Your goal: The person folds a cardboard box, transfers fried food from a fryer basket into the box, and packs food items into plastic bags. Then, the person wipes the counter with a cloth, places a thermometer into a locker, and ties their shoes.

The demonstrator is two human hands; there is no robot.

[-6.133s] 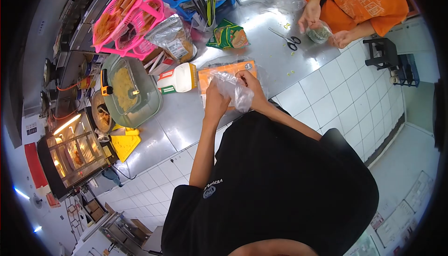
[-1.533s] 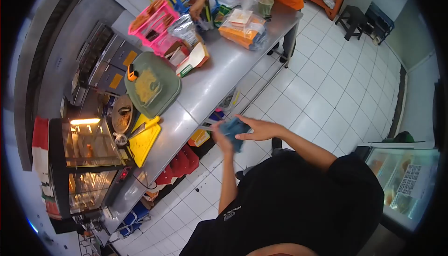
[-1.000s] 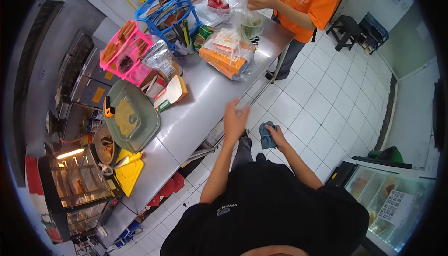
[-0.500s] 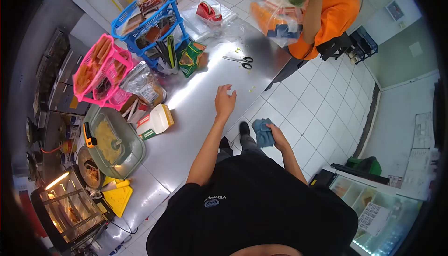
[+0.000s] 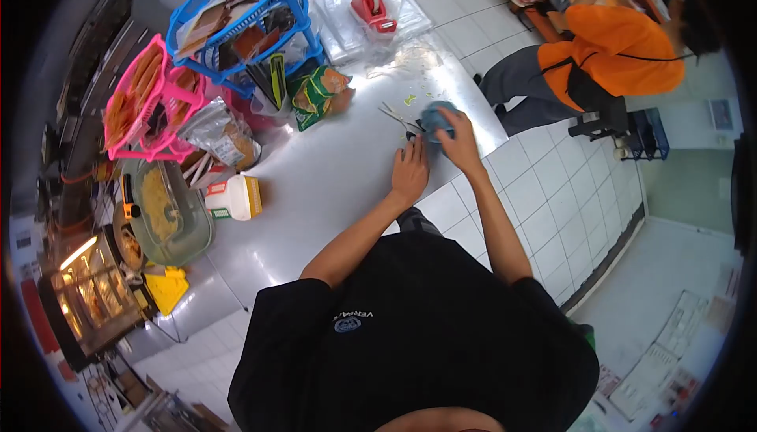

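My right hand (image 5: 459, 142) presses a bunched blue cloth (image 5: 436, 119) onto the steel table (image 5: 315, 188) near its right corner. My left hand (image 5: 411, 172) lies on the tabletop just left of it, fingers stretched out and holding nothing I can make out. Its fingertips reach the black handles of a pair of scissors (image 5: 400, 120), whose blades point to the far left. The cloth and fingers partly hide the handles. Small green and pale scraps (image 5: 410, 100) lie on the steel beyond the scissors.
A green packet (image 5: 322, 94), blue basket rack (image 5: 244, 30), pink basket (image 5: 154, 105), open carton (image 5: 235, 198) and lidded tub (image 5: 169, 211) line the left side. A red tape dispenser (image 5: 374, 10) sits on plastic bags at the far end. Another person in orange (image 5: 611, 57) stands beyond the corner.
My right hand has brought the cloth from beside the table onto it, by the scissors. My left hand has lowered to the scissors' handles. The other person has moved farther right.
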